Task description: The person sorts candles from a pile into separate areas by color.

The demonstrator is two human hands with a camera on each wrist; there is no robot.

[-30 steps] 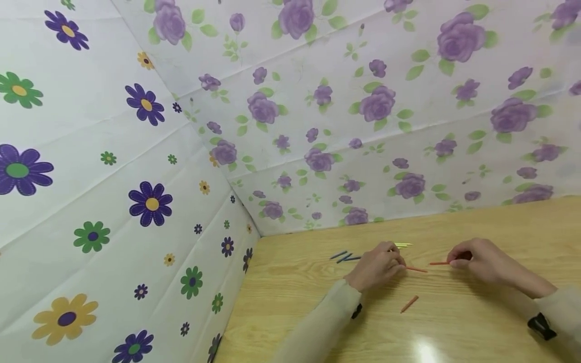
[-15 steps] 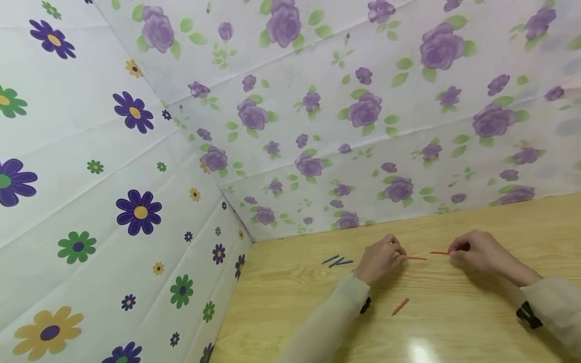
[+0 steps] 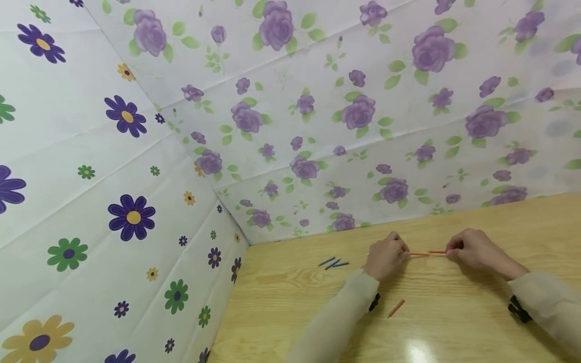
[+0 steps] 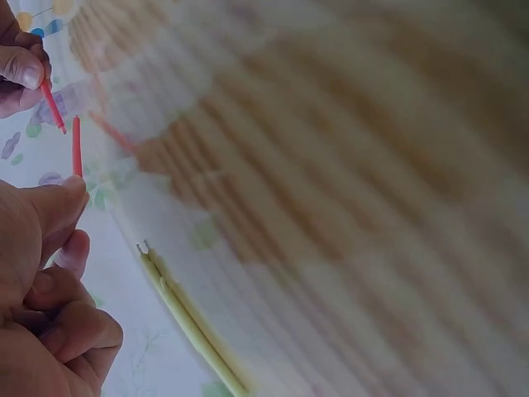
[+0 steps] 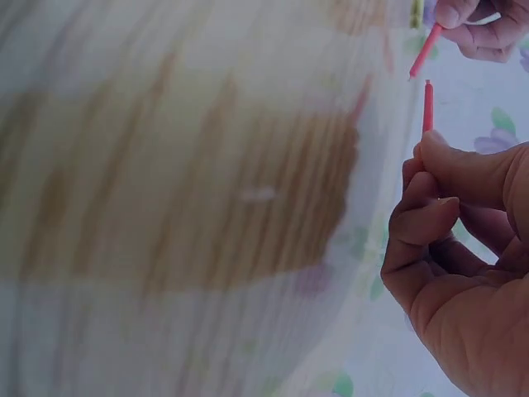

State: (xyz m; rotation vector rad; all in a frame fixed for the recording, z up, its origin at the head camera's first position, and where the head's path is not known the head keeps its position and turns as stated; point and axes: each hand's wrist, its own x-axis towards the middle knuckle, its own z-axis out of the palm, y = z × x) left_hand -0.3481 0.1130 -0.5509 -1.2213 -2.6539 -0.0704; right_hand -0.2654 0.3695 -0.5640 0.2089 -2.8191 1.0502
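Between finger and thumb, my left hand [image 3: 387,256] pinches a thin red-orange candle [image 4: 77,145]. My right hand [image 3: 476,252] pinches a second red-orange candle [image 5: 428,109] in the same way. Both are held over the table, and their wick ends point at each other. In the head view the tips nearly meet; the wrist views show a small gap between them. A third orange candle [image 3: 396,308] lies on the table nearer the front. Several yellow candles [image 4: 192,318] lie by my left hand, which hides them in the head view.
Several blue candles [image 3: 334,263] lie left of my left hand on the wooden table [image 3: 272,302]. A flowered cloth wall [image 3: 317,126] rises behind the table, and another flowered wall [image 3: 91,212] stands along the left side.
My hands have come closer together, bringing the two red-orange candle tips nearer. The yellow candles, visible a second ago beyond my left hand, are hidden behind it now. The head view has shifted.
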